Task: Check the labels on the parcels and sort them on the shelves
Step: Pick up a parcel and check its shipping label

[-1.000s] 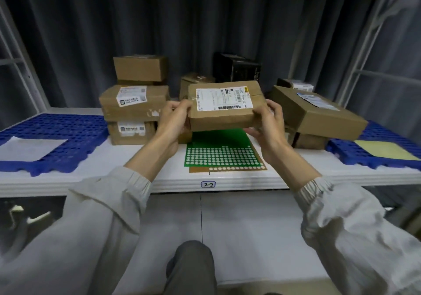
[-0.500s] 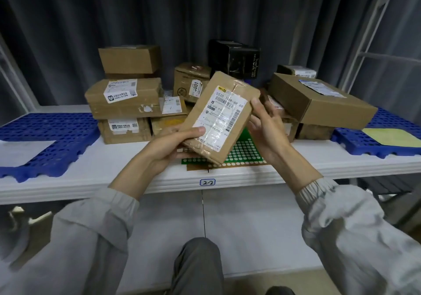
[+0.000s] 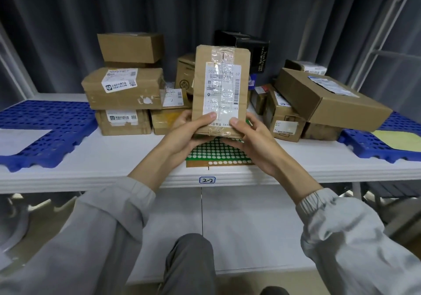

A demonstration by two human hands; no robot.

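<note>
A flat cardboard parcel [image 3: 220, 85] stands upright in front of me, its white shipping label [image 3: 222, 89] facing the camera under clear tape. My left hand [image 3: 190, 128] grips its lower left corner, thumb on the label's bottom edge. My right hand [image 3: 247, 133] grips the lower right corner, thumb on the front too. Both hands hold it above a green dotted mat [image 3: 218, 153] on the white shelf [image 3: 114, 158].
Behind stand stacked labelled boxes at left [image 3: 123, 89], a black box [image 3: 248, 48] at the back and a large tilted box [image 3: 328, 99] over smaller ones at right. Blue perforated pallets lie at left [image 3: 45, 130] and right [image 3: 382, 142]. The shelf edge bears a tag "2-2" [image 3: 207, 180].
The parcel has been turned from lying flat with its label sideways, through a tilt, to standing upright with the label facing me. Both hands slid down to its lower corners.
</note>
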